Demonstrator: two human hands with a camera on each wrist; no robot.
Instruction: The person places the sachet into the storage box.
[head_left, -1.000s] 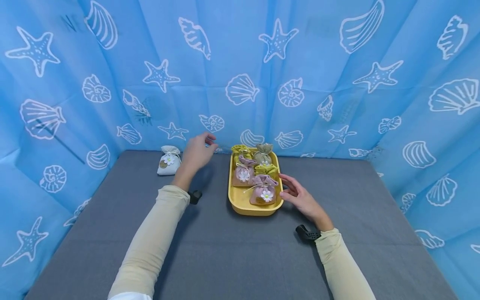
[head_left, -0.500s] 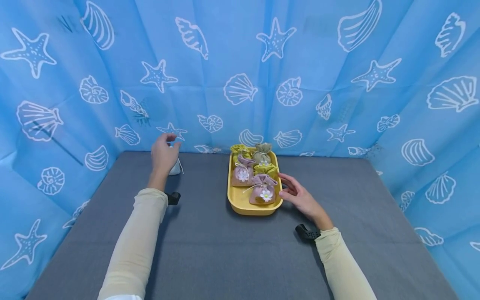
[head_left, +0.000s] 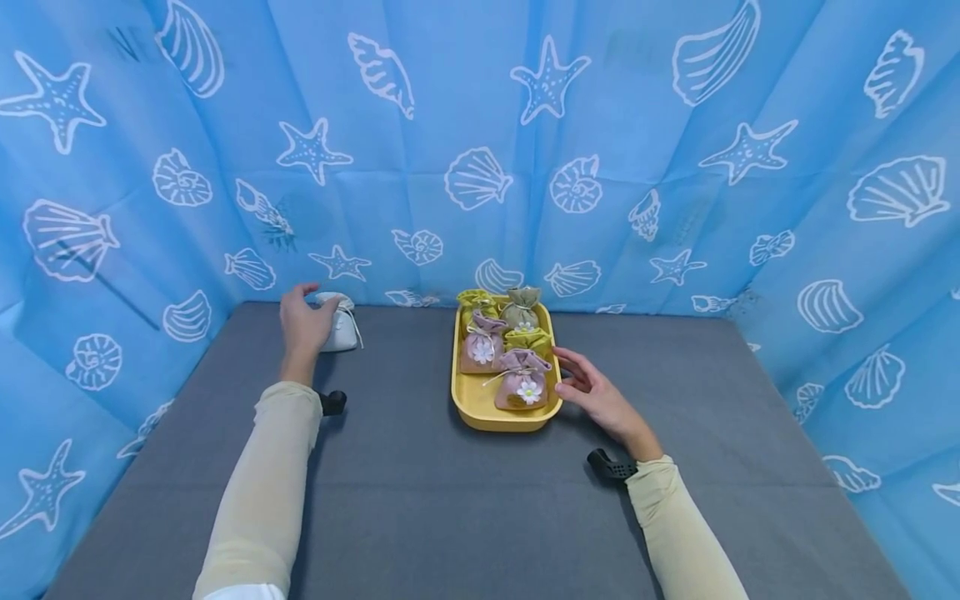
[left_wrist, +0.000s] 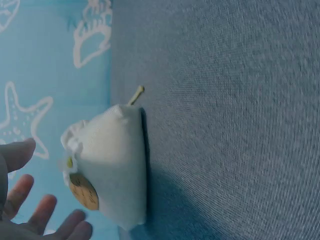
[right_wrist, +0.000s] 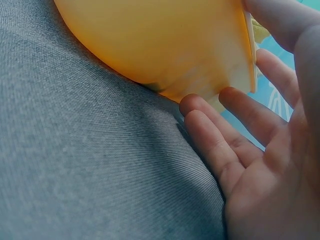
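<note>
A white drawstring pouch (head_left: 341, 331) with a round brown tag lies at the back left of the grey table, near the curtain. My left hand (head_left: 306, 313) is spread just left of it. In the left wrist view its fingers (left_wrist: 31, 211) are straight and stop short of the pouch (left_wrist: 111, 167). A yellow tray (head_left: 480, 410) holds several small pouches, with a pink daisy pouch (head_left: 522, 386) at the front. My right hand (head_left: 582, 380) rests against the tray's right side. Its relaxed fingertips (right_wrist: 200, 107) touch the tray's wall (right_wrist: 160, 45).
Blue curtains printed with shells and starfish (head_left: 480, 150) close in the table at the back and both sides. The grey tabletop (head_left: 465, 508) stretches bare in front of the tray. Black wrist mounts (head_left: 609, 467) sit at both cuffs.
My left hand has swung left from beside the tray's far corner to the white pouch and now sits beside it. The right hand has stayed at the tray.
</note>
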